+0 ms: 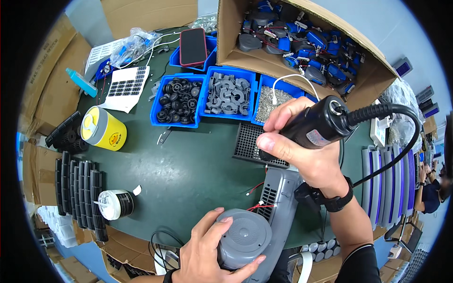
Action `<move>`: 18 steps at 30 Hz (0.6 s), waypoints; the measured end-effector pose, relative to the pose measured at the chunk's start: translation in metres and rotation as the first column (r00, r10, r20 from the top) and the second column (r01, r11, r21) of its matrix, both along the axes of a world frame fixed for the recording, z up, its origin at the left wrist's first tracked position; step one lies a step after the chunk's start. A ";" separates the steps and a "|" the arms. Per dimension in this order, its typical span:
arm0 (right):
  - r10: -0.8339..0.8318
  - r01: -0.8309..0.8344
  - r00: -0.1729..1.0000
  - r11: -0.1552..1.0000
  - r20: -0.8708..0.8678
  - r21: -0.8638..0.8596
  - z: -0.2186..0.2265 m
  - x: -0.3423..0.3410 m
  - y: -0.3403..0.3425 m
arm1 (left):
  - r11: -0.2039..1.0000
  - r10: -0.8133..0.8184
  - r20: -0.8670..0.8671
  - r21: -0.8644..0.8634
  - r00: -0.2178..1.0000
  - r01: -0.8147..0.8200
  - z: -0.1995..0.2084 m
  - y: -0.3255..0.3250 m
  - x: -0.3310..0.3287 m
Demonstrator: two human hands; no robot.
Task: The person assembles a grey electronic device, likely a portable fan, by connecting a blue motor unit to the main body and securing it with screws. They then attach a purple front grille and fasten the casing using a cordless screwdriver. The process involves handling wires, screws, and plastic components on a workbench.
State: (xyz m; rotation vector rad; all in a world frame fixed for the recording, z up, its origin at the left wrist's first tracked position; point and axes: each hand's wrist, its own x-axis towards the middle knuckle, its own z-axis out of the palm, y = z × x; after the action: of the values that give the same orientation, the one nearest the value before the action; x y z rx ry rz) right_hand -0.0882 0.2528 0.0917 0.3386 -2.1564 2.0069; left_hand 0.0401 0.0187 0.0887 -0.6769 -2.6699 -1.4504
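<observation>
My right hand (314, 162) is wrapped round a black electric screwdriver (309, 125), whose thick cable curves off to the right. The tool's tip is hidden by the hand. At the near edge of the table, my left hand (200, 250) grips a round grey plastic housing (245, 236) from its left side, thumb and fingers spread about it. That round part sits against a long grey plastic casing (282, 198) with a slotted vent. Thin red wires (259, 206) with white connectors come out beside the vent. A black perforated tray (252, 144) lies just beyond the casing.
Blue bins hold black wheels (178, 101), grey clips (229, 94) and screws (273, 101). Behind stands a carton (377, 68) of blue-and-grey parts. A yellow cup (106, 129), white tub (115, 205) and black strips (80, 191) are left; curved grey-purple panels (389, 184) right.
</observation>
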 end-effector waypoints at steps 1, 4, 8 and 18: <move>0.017 -0.016 1.000 1.000 0.025 -0.018 0.001 0.000 0.000 | 1.000 0.001 0.015 0.002 1.000 -0.001 -0.001 -0.001 0.002; 0.062 -0.057 0.995 0.996 0.075 -0.072 0.001 0.000 0.000 | 0.999 0.035 0.043 0.032 0.998 -0.037 -0.007 0.000 0.009; 0.038 -0.023 0.996 0.984 0.086 -0.174 -0.007 0.002 0.000 | 0.988 0.101 0.161 0.097 0.982 -0.117 -0.013 0.006 0.022; -0.001 -0.024 0.999 0.870 -0.052 -0.492 0.039 0.005 0.014 | 0.985 0.104 -0.043 0.145 0.994 -0.097 -0.043 0.012 0.033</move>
State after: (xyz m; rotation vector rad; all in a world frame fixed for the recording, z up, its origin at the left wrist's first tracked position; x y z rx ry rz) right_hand -0.0832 0.2665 0.1310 0.3167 -1.5294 2.4245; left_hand 0.0734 0.0311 0.0460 -0.5518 -2.4938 -1.5579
